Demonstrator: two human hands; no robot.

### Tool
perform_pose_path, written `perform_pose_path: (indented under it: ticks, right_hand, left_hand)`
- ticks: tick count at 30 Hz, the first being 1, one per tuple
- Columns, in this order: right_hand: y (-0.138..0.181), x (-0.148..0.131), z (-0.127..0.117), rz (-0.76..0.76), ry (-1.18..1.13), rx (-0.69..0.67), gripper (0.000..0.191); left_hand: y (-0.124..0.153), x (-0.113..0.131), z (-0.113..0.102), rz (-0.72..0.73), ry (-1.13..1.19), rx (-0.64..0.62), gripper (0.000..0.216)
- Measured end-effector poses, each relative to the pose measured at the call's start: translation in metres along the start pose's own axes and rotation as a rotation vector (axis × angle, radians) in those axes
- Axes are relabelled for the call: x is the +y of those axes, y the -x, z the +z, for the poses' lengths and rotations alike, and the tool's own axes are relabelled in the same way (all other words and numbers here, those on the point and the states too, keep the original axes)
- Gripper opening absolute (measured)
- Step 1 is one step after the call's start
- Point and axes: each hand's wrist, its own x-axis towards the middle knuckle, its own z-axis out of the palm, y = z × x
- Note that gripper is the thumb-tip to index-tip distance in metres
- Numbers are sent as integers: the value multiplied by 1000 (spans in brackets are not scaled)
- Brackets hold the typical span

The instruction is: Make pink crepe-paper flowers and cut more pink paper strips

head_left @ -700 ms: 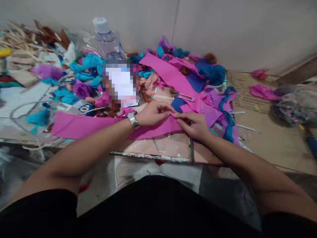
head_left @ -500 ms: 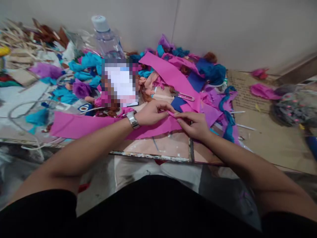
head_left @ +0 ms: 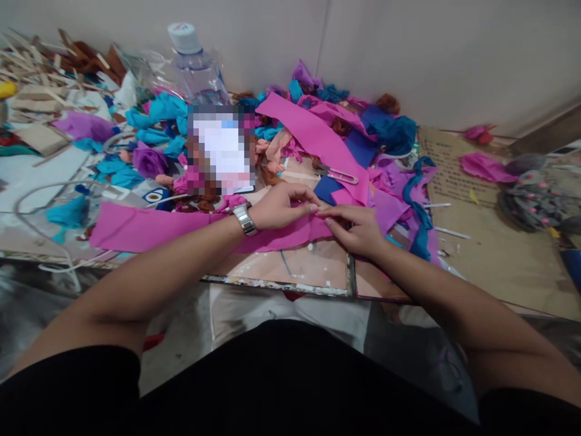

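At the near edge of the cluttered counter [head_left: 290,266], a long magenta paper strip [head_left: 149,227] lies flat, running left from the hands. Left hand [head_left: 279,209] and right hand [head_left: 356,230] meet at its right end, fingers [head_left: 313,208] of both closed in a pinch on the paper's edge. Judged step: folding or creasing that end; the next move would call for a steady pinch and an even press along the fold. Behind lie a second magenta strip [head_left: 318,139], metal tweezers [head_left: 338,175], a plastic water bottle [head_left: 197,69] and blue and purple paper scraps [head_left: 390,130]. Against the earlier frame, hands and strip are almost unmoved; the view has tilted slightly.
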Motion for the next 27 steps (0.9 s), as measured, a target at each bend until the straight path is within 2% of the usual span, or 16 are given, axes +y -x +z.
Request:
perform_pose_path:
  ticks: [5, 9, 14, 18, 27]
  right_hand:
    - [1, 2, -4, 33, -71, -76, 22]
    - [1, 2, -2, 145, -81, -25, 25]
    - [1, 0, 6, 269, -246, -28, 27]
    - [1, 1, 9, 282, -284, -24, 25]
    - [0, 0, 7, 257, -256, -18, 19]
  left_hand:
    - [1, -2, -1, 26, -48, -4, 20]
    - [4, 3, -1, 37, -89, -14, 22]
    - [6, 11, 4, 110, -135, -47, 18]
    - [6, 12, 5, 113, -147, -42, 17]
    - [6, 6, 0, 26, -174, 19, 19]
